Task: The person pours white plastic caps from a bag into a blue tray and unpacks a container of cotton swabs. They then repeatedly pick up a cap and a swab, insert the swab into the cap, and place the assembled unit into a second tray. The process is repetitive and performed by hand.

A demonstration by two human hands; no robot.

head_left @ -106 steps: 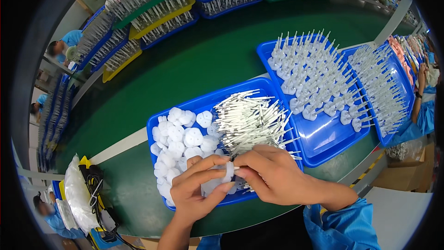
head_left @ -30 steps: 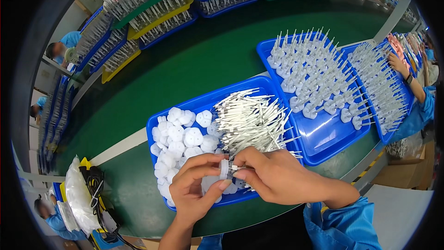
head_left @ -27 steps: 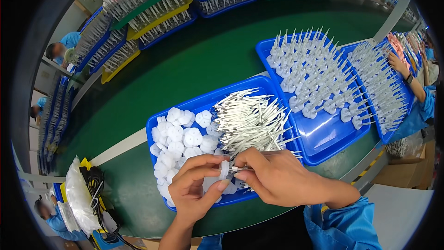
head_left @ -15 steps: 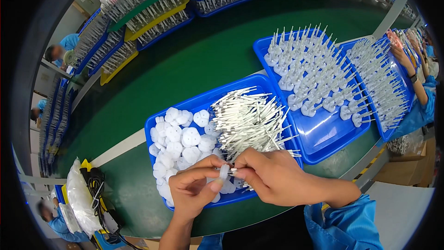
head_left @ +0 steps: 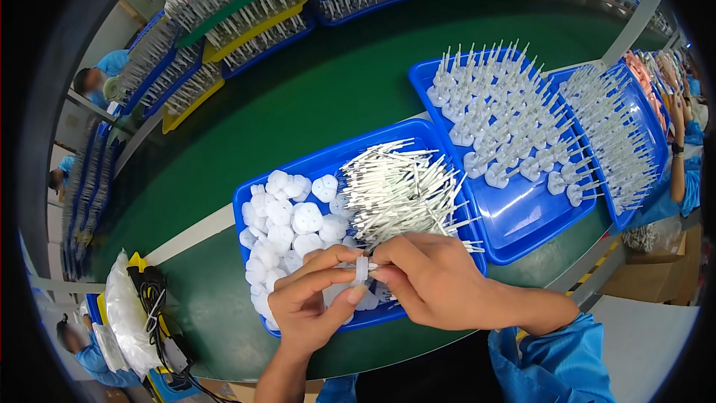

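at right, blue tray holds upright stems; left grip pinches translucent disc, right grip a small whitish piece.

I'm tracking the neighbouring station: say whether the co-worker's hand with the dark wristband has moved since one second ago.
Yes: the co-worker's hand has shifted right, farther from the far-right blue tray.

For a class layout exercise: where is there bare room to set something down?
Free: green tabletop between the near blue tray and the stacked trays, or between that tray and the black cables. Crowded: the near blue tray, heaped with white discs and white sticks.
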